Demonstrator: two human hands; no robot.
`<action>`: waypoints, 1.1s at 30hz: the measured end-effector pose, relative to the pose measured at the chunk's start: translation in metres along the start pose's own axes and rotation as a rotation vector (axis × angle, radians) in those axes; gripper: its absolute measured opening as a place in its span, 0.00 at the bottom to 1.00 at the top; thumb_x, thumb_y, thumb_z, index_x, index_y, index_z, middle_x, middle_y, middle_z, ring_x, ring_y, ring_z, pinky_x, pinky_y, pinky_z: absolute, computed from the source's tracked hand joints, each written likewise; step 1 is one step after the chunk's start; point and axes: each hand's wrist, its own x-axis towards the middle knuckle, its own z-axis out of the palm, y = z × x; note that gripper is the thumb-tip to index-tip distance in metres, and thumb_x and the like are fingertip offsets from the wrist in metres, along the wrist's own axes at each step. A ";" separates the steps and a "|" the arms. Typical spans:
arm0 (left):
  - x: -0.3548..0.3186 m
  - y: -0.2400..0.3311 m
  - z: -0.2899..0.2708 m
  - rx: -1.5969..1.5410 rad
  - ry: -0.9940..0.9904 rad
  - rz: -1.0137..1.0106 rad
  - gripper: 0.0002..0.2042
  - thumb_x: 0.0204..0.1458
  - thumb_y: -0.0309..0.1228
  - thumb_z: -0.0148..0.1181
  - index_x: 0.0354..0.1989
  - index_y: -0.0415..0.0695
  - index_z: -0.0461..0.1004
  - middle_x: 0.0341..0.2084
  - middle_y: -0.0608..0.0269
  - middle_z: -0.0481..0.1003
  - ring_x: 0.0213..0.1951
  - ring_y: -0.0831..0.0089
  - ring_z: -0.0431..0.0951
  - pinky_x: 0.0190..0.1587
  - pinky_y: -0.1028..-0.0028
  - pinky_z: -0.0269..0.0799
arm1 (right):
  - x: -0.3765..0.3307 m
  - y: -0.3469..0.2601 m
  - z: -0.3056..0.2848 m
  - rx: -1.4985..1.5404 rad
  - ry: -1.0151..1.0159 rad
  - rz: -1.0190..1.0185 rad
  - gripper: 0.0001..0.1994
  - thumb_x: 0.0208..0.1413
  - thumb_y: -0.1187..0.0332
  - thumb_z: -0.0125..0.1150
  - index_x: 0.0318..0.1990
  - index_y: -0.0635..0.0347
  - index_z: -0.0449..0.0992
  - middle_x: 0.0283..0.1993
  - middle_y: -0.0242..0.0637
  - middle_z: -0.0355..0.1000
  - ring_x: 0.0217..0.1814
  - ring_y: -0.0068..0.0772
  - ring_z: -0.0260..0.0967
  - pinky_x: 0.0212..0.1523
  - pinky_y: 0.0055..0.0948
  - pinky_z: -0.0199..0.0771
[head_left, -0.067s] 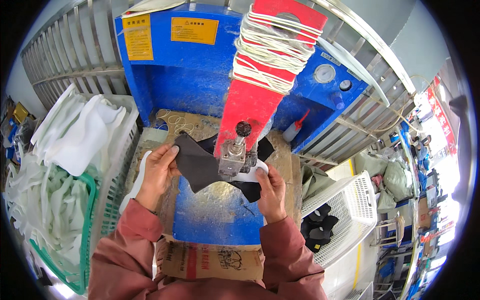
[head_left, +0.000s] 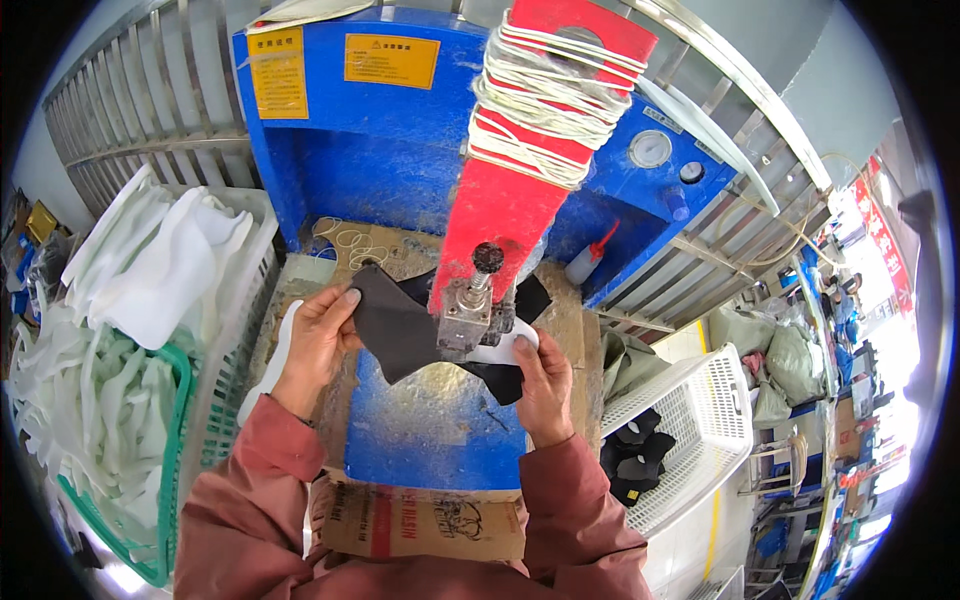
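A cut piece of black sheet material (head_left: 395, 328) reaches under the metal head (head_left: 470, 318) of a red machine arm (head_left: 490, 215). My left hand (head_left: 315, 350) is closed on its left corner, thumb on top. On the other side of the head, my right hand (head_left: 546, 388) pinches a white shaped piece (head_left: 508, 346) by its right end. More black material shows behind and below this white piece. The head hides where the black and white pieces meet. Below them lies a blue plate (head_left: 430, 440) dusted with pale powder.
White and green baskets at left hold white shaped pieces (head_left: 165, 260) and narrow white strips (head_left: 100, 400). A white basket (head_left: 715, 405) at right contains black pieces (head_left: 637, 455). A blue machine frame (head_left: 390, 150) stands behind, with a red-tipped bottle (head_left: 583, 264) at its right. A cardboard box (head_left: 420, 525) sits in front.
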 end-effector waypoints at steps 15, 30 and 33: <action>0.025 -0.001 0.031 0.044 -0.077 -0.054 0.13 0.60 0.31 0.56 0.49 0.37 0.74 0.32 0.62 0.79 0.28 0.76 0.82 0.25 0.76 0.81 | 0.000 -0.011 -0.019 0.099 0.051 -0.036 0.11 0.64 0.70 0.55 0.49 0.64 0.75 0.45 0.31 0.75 0.44 0.20 0.71 0.47 0.22 0.70; 0.036 -0.006 0.054 0.036 -0.133 -0.102 0.12 0.60 0.30 0.55 0.47 0.35 0.74 0.34 0.58 0.80 0.31 0.72 0.82 0.27 0.70 0.84 | 0.005 -0.011 -0.037 0.159 0.099 -0.002 0.09 0.63 0.71 0.54 0.47 0.64 0.75 0.43 0.32 0.76 0.42 0.23 0.74 0.46 0.24 0.75; 0.035 -0.005 0.056 0.022 -0.136 -0.117 0.12 0.60 0.30 0.54 0.47 0.35 0.74 0.35 0.57 0.80 0.32 0.71 0.83 0.27 0.70 0.84 | 0.007 -0.011 -0.039 0.174 0.090 0.015 0.09 0.63 0.72 0.55 0.47 0.64 0.75 0.43 0.33 0.76 0.42 0.23 0.74 0.45 0.24 0.75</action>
